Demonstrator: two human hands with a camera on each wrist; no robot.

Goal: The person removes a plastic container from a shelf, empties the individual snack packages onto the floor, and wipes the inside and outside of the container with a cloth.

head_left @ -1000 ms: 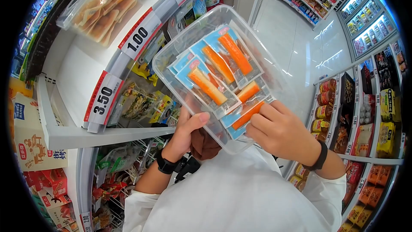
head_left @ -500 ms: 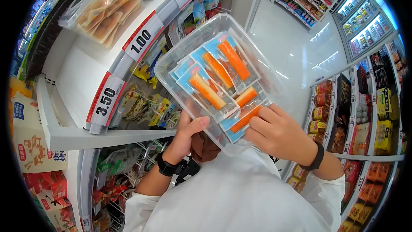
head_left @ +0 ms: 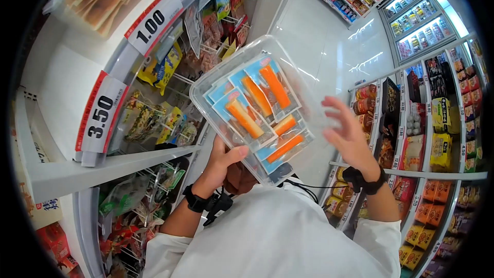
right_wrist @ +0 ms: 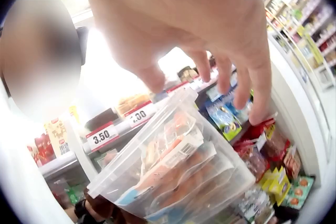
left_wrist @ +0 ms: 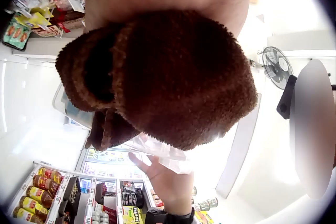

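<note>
My left hand [head_left: 216, 167] grips the near-left side of a clear plastic container [head_left: 284, 51], thumb over its rim. A fuzzy brown cloth [left_wrist: 184, 82] is bunched under that hand and fills much of the left wrist view. Inside the tilted container lie several flat blue-and-clear packets of orange crab sticks [head_left: 275, 87], some overlapping. My right hand [head_left: 347, 131] is off the container's right side, fingers spread and holding nothing. In the right wrist view, its fingers hang above the container's rim.
A white shelf [head_left: 62, 72] with price tags [head_left: 149, 24] curves along the left, bearing a tub of beige packets [head_left: 105, 0]. Hanging snack bags [head_left: 162, 69] fill the racks below it. Stocked shelves [head_left: 411, 139] stand on the right, beyond a pale tiled floor [head_left: 329, 41].
My right hand has let go of the lowest crab stick packet and moved away to the right, its fingers opening out. The left hand keeps its grip; the head view has shifted right.
</note>
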